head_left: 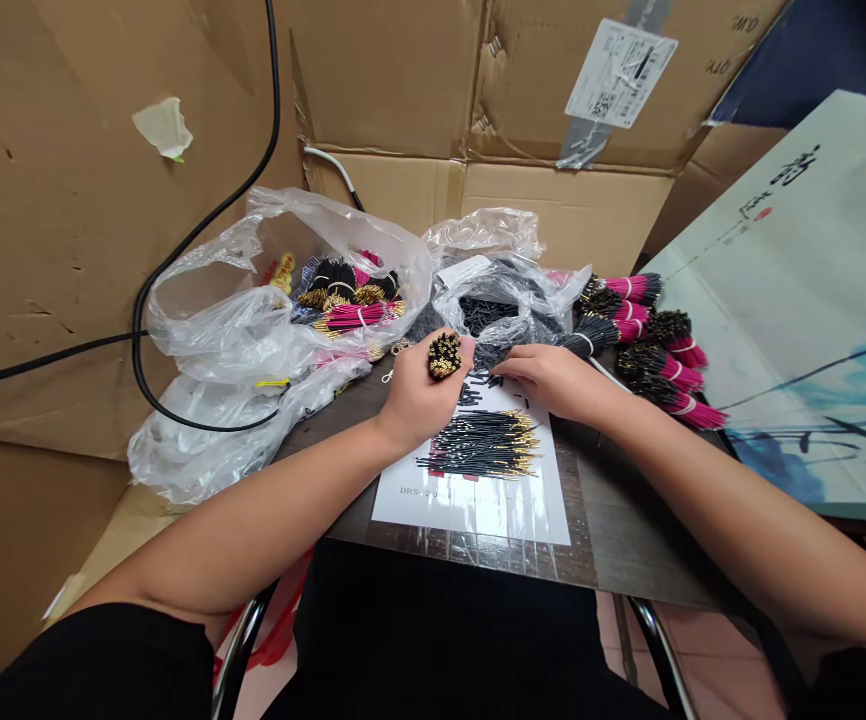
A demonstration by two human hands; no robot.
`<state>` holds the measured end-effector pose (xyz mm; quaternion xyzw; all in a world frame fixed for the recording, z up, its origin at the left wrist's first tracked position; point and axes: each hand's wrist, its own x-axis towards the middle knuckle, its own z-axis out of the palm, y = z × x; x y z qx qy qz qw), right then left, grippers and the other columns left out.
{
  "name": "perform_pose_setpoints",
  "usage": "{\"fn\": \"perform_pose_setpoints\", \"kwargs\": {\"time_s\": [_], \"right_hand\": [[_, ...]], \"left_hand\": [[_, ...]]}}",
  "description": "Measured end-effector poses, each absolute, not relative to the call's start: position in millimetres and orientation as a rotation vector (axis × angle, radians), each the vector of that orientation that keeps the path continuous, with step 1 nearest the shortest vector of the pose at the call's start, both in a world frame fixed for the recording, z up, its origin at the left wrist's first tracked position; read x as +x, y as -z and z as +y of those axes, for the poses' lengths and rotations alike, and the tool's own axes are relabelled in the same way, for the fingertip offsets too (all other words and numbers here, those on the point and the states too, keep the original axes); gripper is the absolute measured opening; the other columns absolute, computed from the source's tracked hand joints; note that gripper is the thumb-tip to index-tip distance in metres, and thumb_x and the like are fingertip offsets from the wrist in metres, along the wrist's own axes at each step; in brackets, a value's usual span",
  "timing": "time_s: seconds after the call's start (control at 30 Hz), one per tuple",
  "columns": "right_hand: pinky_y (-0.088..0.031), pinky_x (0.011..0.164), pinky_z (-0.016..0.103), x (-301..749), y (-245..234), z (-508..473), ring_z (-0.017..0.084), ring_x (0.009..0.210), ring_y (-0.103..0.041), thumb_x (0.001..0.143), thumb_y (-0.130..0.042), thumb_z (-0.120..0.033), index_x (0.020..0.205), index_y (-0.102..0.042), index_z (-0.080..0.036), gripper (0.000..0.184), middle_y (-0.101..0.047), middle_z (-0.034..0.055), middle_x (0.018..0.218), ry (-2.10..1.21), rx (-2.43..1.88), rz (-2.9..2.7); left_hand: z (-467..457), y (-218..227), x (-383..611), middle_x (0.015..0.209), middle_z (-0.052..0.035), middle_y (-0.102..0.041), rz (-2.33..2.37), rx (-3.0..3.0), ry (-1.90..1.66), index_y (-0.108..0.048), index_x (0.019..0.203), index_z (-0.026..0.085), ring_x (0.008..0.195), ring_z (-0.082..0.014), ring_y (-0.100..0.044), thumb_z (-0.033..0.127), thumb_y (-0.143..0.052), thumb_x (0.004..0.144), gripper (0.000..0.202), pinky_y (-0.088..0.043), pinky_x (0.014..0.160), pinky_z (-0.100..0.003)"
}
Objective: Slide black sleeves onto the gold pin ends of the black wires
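One bundle of gold-tipped black wires [445, 357] in my left hand [422, 394]

My left hand is wrapped around the bundle, its gold ends facing me. My right hand [557, 381] is just beside it, fingers bent down to the small black pieces [468, 395] near the top of a white sheet [470, 515]; whether they pinch one, I cannot tell. Below my hands, a row of loose black wires [478, 443] lies side by side on the sheet, gold tips to the right. The sheet lies on the dark desk [613, 520]. Just beyond, a clear bag [487, 230] holds a black heap [487, 316]. To the left, another clear bag [212, 335] holds pink and black bundles [362, 318]; more bundles [679, 370] are piled on the right
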<state>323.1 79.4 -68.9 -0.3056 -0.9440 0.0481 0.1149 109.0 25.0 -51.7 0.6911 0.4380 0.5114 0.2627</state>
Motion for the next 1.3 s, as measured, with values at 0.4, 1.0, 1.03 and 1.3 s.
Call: {"fn": "perform_pose_setpoints", "kwargs": {"time_s": [0.4, 1.0, 1.03, 1.3], "right_hand": [[-0.042, 0.069, 0.026, 316, 66, 77, 0.014, 0.077, -0.055, 0.09, -0.049, -0.02, 0.095, -0.066, -0.015, 0.018, -0.06, 0.0052, 0.086, -0.169, -0.9, -2.808], [-0.043, 0.076, 0.032, 318, 43, 26, 0.018, 0.085, -0.049, 0.089, -0.041, -0.012, 0.089, -0.048, -0.019, 0.01, -0.054, 0.0065, 0.089, -0.033, -1.037, -2.498], [-0.044, 0.075, 0.032, 317, 40, 17, 0.018, 0.083, -0.05, 0.089, -0.042, -0.011, 0.089, -0.047, -0.019, 0.01, -0.054, 0.0058, 0.087, -0.033, -1.025, -2.451], [-0.048, 0.077, 0.035, 309, 48, -12, 0.019, 0.083, -0.056, 0.087, -0.045, -0.01, 0.096, -0.053, -0.02, 0.015, -0.061, 0.0064, 0.088, 0.059, -0.927, -2.316]], "left_hand": [[24, 55, 110, 0.064, 0.0004, -0.048, 1.187, 1.988, -1.238, -0.049, 0.071, 0.014, 0.061, -0.007, -0.042, 0.039, -0.048, 0.091, 0.033, -0.034, 0.06, -0.023], [15, 58, 111, 0.076, -0.0028, -0.063, 0.875, 2.211, -1.119, -0.06, 0.083, 0.013, 0.067, -0.0081, -0.055, 0.032, -0.053, 0.088, 0.021, -0.042, 0.066, -0.019], [13, 57, 112, 0.076, -0.0022, -0.062, 0.86, 2.218, -1.114, -0.06, 0.084, 0.013, 0.067, -0.0078, -0.055, 0.032, -0.053, 0.087, 0.021, -0.042, 0.067, -0.019], [12, 56, 114, 0.07, -0.0009, -0.061, 0.894, 2.289, -0.961, -0.062, 0.082, 0.014, 0.062, -0.0074, -0.053, 0.041, -0.053, 0.087, 0.028, -0.041, 0.063, -0.019]]}}
